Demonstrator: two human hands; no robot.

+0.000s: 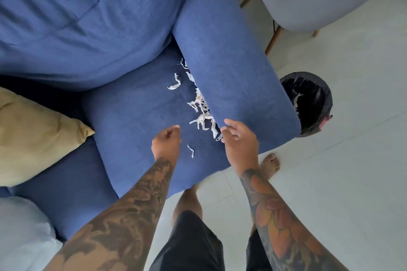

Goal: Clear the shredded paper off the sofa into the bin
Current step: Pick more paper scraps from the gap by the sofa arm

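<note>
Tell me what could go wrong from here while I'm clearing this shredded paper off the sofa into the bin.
1. Most shredded paper lies against the armrest, so strips may get pushed into the crack beside the seat cushion.
2. The bin stands on the floor beyond the armrest, partly hidden; loose strips carried over may drop onto the tiles.
3. One stray strip lies apart, between the left hand and right hand, and could be missed.

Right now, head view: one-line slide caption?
Both hands, left and right, reach toward shredded paper on blue sofa; bin beyond armrest.
</note>
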